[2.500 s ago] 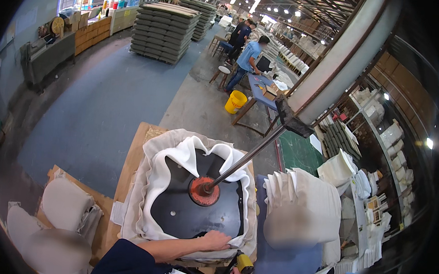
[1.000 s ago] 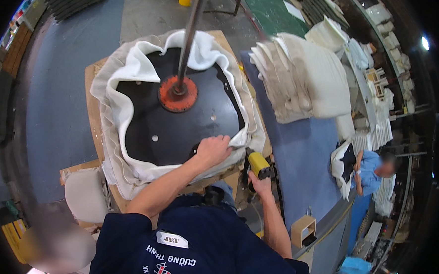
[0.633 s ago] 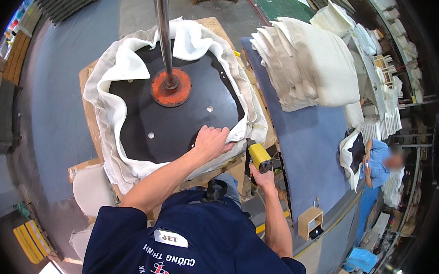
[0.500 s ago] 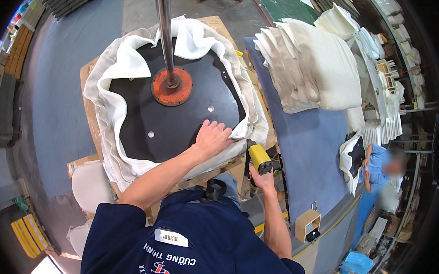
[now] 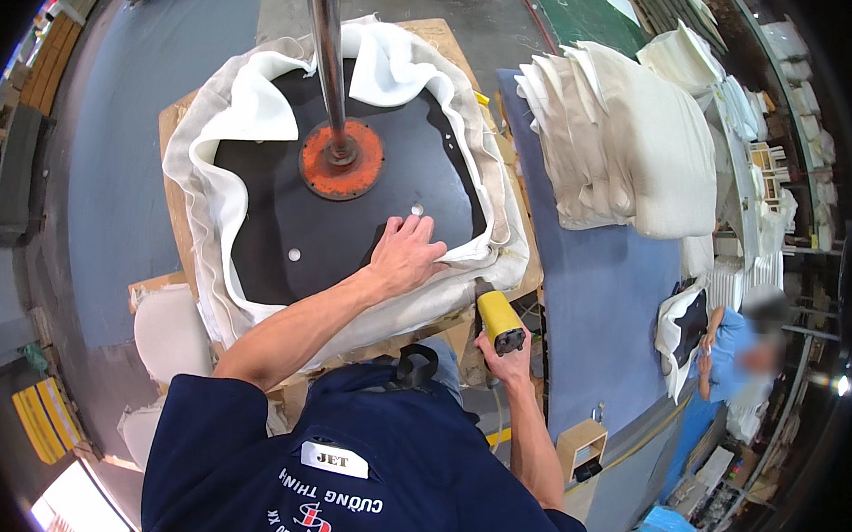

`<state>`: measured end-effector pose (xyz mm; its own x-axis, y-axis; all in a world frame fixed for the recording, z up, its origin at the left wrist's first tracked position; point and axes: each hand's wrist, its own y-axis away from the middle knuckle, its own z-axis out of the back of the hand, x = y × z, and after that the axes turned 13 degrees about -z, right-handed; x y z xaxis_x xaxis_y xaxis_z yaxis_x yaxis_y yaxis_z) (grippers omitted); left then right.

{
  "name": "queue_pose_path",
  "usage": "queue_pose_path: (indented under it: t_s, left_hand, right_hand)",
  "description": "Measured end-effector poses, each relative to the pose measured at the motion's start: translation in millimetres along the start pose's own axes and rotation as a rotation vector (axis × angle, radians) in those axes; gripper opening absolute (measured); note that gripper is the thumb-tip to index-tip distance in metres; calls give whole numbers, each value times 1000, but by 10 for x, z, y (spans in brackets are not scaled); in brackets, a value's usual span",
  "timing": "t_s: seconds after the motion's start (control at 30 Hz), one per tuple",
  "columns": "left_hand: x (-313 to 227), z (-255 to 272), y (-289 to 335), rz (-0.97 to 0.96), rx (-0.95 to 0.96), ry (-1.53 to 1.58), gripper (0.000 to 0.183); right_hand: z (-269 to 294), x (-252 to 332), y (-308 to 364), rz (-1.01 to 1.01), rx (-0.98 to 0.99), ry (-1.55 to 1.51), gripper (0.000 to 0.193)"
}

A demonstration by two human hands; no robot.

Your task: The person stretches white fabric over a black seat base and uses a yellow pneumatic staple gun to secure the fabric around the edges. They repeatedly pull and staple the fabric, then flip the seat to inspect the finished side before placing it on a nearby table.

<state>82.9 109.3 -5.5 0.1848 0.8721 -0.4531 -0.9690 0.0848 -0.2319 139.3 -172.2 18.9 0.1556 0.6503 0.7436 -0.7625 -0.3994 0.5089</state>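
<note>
A black seat board [image 5: 274, 215] lies underside up, ringed by a loose, wavy white and beige fabric cover [image 5: 221, 173]. A metal post ending in a round orange plate [image 5: 365, 171] stands on the board. My left hand [image 5: 405, 257] rests over the near right part of the rim. Its bent fingers close on the fabric edge, their tips by a hole in the board; what lies under the palm is hidden. My right hand [image 5: 506, 359] grips a yellow staple gun [image 5: 497, 313], its nose beside the near right corner of the cover.
A wooden support [image 5: 175, 118] carries the seat. On the blue table [image 5: 587, 313] to the right lies a stack of beige fabric covers [image 5: 635, 142]. A small wooden box [image 5: 582, 443] is near its front end. Farther right, another person [image 5: 727, 354] handles a similar seat.
My left hand has shifted a little up and left over the board, toward the hole. The staple gun has drawn slightly back from the cover's corner. The whole view has shifted slightly.
</note>
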Motion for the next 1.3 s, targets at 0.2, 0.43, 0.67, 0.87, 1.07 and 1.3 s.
queue_pose_path:
  t_s: [0.2, 0.43, 0.67, 0.87, 1.07, 1.3]
  left_hand:
    - [115, -51, -26, 52, -99, 29, 25]
    - [234, -112, -108, 27, -134, 0, 28]
    - [179, -152, -117, 9, -156, -91, 32]
    - [220, -158, -88, -2, -155, -167, 28]
    - [219, -189, -61, -24, -173, -279, 26]
    - [-75, 116, 189, 205, -150, -25, 32]
  right_hand:
    - [-117, 752, -180, -270, 147, 25, 21]
    - [-237, 1206, -407, -351, 187, -59, 18]
    - [-228, 1322, -503, -389, 208, -12, 15]
    - [-340, 1278, -600, -373, 220, -4, 17]
    - [-352, 1347, -701, -321, 259, 18, 9]
    - [-223, 1339, -805, -339, 267, -45, 5]
